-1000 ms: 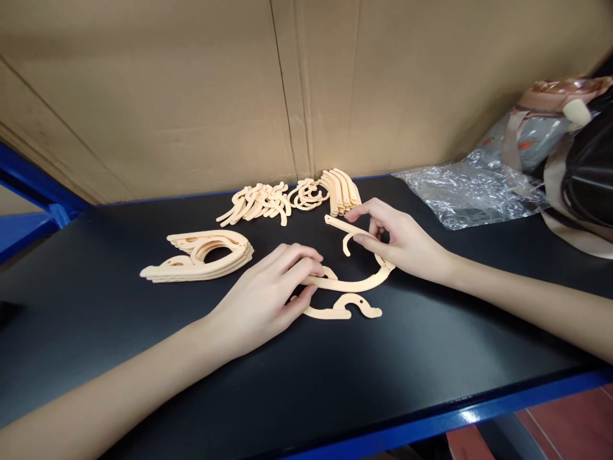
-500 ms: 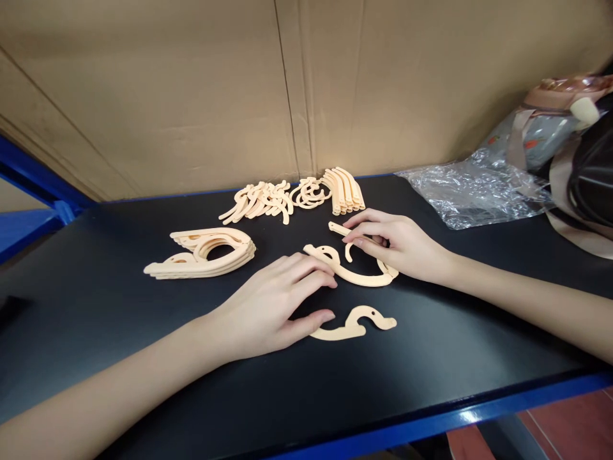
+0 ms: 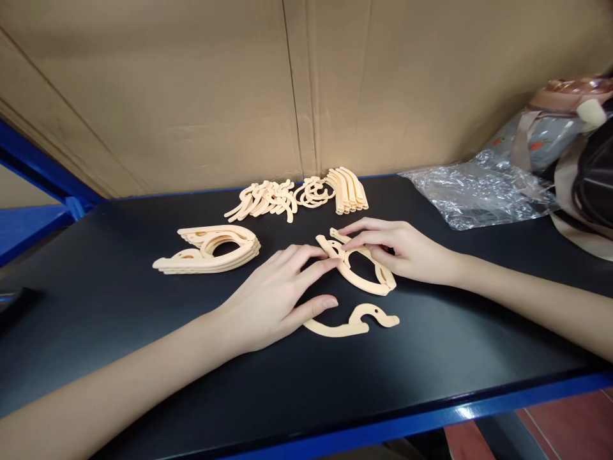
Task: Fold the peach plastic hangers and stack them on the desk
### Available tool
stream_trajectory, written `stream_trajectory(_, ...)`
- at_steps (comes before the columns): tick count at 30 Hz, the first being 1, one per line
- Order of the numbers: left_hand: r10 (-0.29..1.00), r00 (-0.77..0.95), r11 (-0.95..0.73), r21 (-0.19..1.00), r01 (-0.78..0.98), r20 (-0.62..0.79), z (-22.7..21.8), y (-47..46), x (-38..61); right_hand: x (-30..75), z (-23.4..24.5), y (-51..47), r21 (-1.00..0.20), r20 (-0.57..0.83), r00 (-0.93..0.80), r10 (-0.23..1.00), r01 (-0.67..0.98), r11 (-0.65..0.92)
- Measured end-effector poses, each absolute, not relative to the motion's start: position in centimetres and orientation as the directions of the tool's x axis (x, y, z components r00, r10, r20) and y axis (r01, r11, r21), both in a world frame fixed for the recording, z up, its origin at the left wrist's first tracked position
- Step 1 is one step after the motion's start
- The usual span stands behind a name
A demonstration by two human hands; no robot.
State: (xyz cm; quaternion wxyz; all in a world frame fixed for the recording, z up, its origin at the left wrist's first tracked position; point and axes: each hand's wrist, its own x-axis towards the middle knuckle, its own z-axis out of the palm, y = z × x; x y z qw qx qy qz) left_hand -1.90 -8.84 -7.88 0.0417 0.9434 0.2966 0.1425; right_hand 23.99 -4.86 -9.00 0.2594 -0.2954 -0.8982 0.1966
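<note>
Dark thing: sliver at the left edge (image 3: 9, 297), well left of both hands, cut off, no clue what it is
Folded stack: pile of peach, plastic-looking, hinged V-shaped pieces (image 3: 227, 260), just left of the left hand's fingers
Loose heap: peach curvy hook-like bits (image 3: 262, 203), beyond the left hand, too tangled to count
Left hand: fingers lightly bent (image 3: 282, 294), thumb spread wide from them; fingertips rest on the jointed piece, not wrapped around it
Spare arm: peach flat swan-neck piece (image 3: 339, 330), just in front of the left thumb, left end hidden under the hand
Jointed piece: peach, plastic-looking pair of curved arms (image 3: 361, 282), between both hands' fingertips, hinge end toward the wearer
Step, imo: getting those arms folded together; next move calls for both sets of fingertips keeping them flat and lined up
Right hand: fingers reaching over the jointed piece (image 3: 405, 252); can't tell if it's pinching, thumb contact is hidden
Clear bag: crinkly see-through plastic (image 3: 479, 191), beyond the right hand
</note>
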Motion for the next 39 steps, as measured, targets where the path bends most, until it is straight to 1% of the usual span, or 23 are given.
stream_trajectory(4, 0.567, 0.783, -0.823, 0.148, 0.548, 0.254, -7.6, -8.9, -1.8, 24.1, -8.9, -4.7, -0.497, 0.308, -0.762, 0.569, 0.381, 0.779)
stream_trajectory(8, 0.558, 0.799, -0.830, 0.137, 0.541, 0.227, -7.5, -8.9, -1.8, 24.4, -8.8, -4.6, -0.518, 0.258, -0.796, 0.547, 0.364, 0.775)
stream_trajectory(10, 0.562, 0.795, -0.827, 0.133, 0.546, 0.228, -7.6, -8.8, -1.8, 24.4, -8.8, -4.7, -0.523, 0.259, -0.793, 0.551, 0.365, 0.770)
stream_trajectory(14, 0.602, 0.763, -0.798, 0.179, 0.575, 0.234, -7.8, -8.8, -1.9, 24.2, -8.6, -5.0, -0.511, 0.270, -0.765, 0.585, 0.401, 0.760)
stream_trajectory(19, 0.635, 0.732, -0.772, 0.211, 0.599, 0.246, -7.6, -8.8, -1.8, 23.6, -8.4, -5.7, -0.502, 0.273, -0.756, 0.595, 0.416, 0.758)
stream_trajectory(22, 0.626, 0.735, -0.780, 0.218, 0.587, 0.259, -7.7, -8.8, -1.7, 23.3, -8.4, -6.3, -0.466, 0.283, -0.760, 0.584, 0.423, 0.777)
stream_trajectory(26, 0.617, 0.728, -0.786, 0.200, 0.585, 0.298, -8.0, -8.8, -1.8, 23.1, -8.5, -7.1, -0.393, 0.290, -0.793, 0.536, 0.412, 0.822)
stream_trajectory(31, 0.650, 0.685, -0.758, 0.208, 0.619, 0.328, -7.9, -8.8, -1.8, 22.7, -8.0, -8.2, -0.296, 0.286, -0.829, 0.480, 0.400, 0.867)
stream_trajectory(33, 0.662, 0.662, -0.743, 0.193, 0.641, 0.351, -7.8, -8.7, -1.7, 22.6, -7.7, -8.8, -0.292, 0.285, -0.843, 0.456, 0.377, 0.879)
stream_trajectory(36, 0.651, 0.656, -0.740, 0.127, 0.661, 0.381, -7.8, -8.7, -1.8, 22.5, -7.2, -9.5, -0.305, 0.263, -0.869, 0.419, 0.338, 0.891)
stream_trajectory(39, 0.633, 0.664, -0.742, 0.064, 0.668, 0.399, -7.8, -8.5, -2.2, 22.6, -6.5, -9.8, -0.274, 0.220, -0.894, 0.389, 0.326, 0.905)
